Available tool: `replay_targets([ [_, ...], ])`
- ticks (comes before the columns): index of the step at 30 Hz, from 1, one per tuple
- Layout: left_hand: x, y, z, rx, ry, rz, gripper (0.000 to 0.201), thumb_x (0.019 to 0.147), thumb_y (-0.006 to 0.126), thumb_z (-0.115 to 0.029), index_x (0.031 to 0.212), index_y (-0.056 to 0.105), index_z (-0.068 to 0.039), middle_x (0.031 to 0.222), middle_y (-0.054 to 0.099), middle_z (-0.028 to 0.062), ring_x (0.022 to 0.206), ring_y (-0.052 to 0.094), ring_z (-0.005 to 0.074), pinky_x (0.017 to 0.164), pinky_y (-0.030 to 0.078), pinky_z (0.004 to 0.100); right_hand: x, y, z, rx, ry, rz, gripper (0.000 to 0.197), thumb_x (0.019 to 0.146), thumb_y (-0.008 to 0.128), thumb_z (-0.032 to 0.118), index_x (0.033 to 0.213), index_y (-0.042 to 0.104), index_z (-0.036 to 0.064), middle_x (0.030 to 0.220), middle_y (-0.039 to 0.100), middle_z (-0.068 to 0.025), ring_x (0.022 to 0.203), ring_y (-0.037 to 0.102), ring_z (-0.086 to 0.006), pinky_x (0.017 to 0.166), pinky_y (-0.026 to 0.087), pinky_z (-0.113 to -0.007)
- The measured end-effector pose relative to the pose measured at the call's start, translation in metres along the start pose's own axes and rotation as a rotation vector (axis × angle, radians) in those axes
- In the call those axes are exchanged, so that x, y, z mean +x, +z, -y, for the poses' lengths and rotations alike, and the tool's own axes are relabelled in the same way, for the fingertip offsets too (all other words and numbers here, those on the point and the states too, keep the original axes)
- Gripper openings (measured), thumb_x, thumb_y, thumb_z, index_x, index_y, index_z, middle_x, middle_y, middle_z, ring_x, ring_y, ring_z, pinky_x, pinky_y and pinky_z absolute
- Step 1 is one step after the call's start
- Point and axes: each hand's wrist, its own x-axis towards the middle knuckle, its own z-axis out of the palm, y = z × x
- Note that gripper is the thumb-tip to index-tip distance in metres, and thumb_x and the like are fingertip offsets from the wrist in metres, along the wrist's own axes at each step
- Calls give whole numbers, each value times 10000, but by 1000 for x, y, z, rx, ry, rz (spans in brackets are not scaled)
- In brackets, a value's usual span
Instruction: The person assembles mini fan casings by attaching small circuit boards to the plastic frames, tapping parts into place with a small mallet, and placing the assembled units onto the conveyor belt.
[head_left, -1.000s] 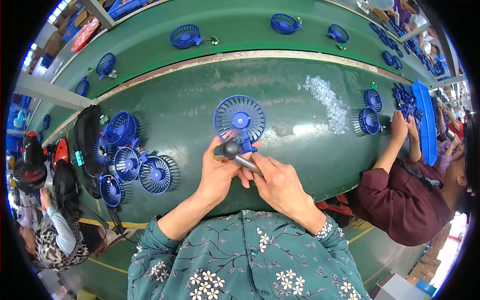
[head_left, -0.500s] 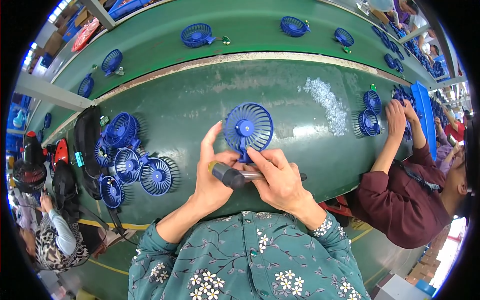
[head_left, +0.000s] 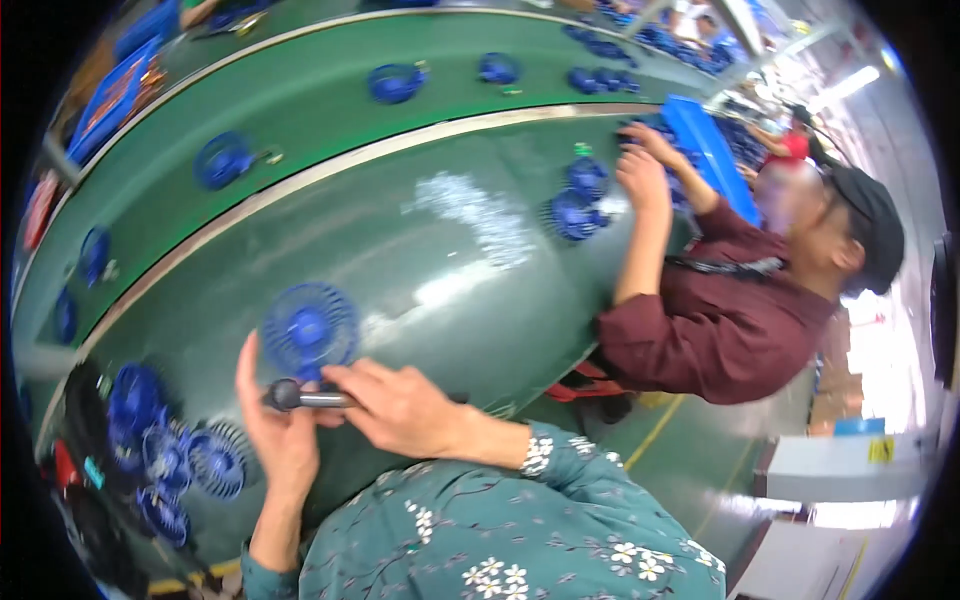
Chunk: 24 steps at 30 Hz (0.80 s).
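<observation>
Blue fan (head_left: 311, 328) is being held over the green bench (head_left: 340, 245), its round cage being pointed away from the body, its stem end being placed at the right fingertips. By the right hand (head_left: 405, 412), fingers curled closed, a dark hammer-like tool (head_left: 325, 400) is being gripped along its shaft; contact with the stem is being obscured by blur. By the left hand (head_left: 285, 440), one digit is being stretched upward beside the cage; the others are being partly hidden behind the tool, so their hold cannot be told. Grouped fans (head_left: 165, 460) are being supported at left. Clear pieces (head_left: 480, 215) are being left loose farther off. Near a blue tray (head_left: 712, 165), dark blue parts are being reached for by a co-worker's hands (head_left: 645, 172)
</observation>
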Motion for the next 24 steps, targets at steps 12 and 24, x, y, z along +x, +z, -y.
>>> replay_targets([
  [12, 0, 6, 4, -331, -144, -25, 601, 954, 583, -73, 1442, 246, 19, 898, 680, 161, 519, 605, 138, 415, 507, 244, -7, 16, 9, 445, 500, -73, 564, 929, 636, 86, 1410, 352, 6, 1098, 659, -239, 938, 698, -293, 757, 544, -385],
  [24, -1, 8, 12, -341, -148, -100, 597, 942, 590, -77, 1448, 280, -22, 811, 665, 130, 525, 604, 153, 400, 481, 246, 1, 4, 11, -163, 235, 165, 472, 835, 625, 71, 1281, 526, -46, 843, 651, -170, 664, 653, -363, 550, 523, -431],
])
